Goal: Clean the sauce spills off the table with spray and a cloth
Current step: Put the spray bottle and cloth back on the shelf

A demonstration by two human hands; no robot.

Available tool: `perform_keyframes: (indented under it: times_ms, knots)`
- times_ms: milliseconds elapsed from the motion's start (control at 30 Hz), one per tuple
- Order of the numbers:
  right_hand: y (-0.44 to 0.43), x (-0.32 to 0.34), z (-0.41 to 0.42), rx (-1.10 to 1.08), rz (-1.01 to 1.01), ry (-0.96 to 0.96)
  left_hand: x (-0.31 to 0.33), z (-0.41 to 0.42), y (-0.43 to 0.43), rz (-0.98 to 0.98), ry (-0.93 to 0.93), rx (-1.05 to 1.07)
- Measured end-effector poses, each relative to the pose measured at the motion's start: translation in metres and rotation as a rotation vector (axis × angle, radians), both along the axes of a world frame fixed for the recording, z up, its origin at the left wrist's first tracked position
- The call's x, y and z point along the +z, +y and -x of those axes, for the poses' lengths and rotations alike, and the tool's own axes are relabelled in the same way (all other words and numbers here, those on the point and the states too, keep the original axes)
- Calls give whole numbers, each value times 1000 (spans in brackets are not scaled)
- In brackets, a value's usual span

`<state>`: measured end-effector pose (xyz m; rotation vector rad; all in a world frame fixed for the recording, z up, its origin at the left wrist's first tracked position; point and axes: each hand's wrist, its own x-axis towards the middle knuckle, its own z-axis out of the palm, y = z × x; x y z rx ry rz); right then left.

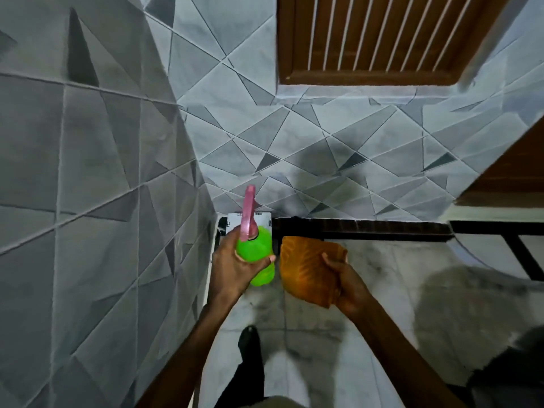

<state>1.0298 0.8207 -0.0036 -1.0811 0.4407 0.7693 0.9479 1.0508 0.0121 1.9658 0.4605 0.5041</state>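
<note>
Left hand [232, 269] up in front of the corner, and its grip is clamped round a spray bottle [259, 248]: smooth, bright green plastic, rounded body, fingers wrapped behind it and the thumb tip pressed across the front. On top sits a flat pink trigger head [248, 213], seen edge-on, a narrow slab rising above the neck. Just to the right, close but not touching, the right hand [347, 287] has its grip closed on an orange cloth [306, 269], folded into a thick pad, soft and ribbed with paler woven stripes, thumb on the near face and fingers tucked under the lower edge. Both things are held in the air over the floor [368, 278], which is pale, glossy marble-look tile with grey veining. The walls [88, 172] are grey tile cut into sharp triangles with thin white grout lines, matte and cloudy. Behind the bottle, at the wall's foot, there is a white slotted box [263, 219]; what it is I cannot tell. Beside it a dark frame [382, 228] of straight bars runs along the wall. Up high, a brown wooden window [382, 33] with slim white vertical bars. Down below, one dark shiny shoe [249, 337] on the tile.
</note>
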Motion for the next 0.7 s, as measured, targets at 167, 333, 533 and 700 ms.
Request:
perform_keyframes:
  times_ms: [167,333,533,700]
  knots:
    - [66,-15,-85,-49,42,35,-25,-94,59,81,114,-39]
    - [109,-56,-168,-61,69,121,-65,-189,102,114,152,-78]
    - [146,-135,-272,-38,96,203,-162,-300,139,111,243,-95]
    - [168,-233,-344,-5,182,240,-267,-382,161,199,335,-38]
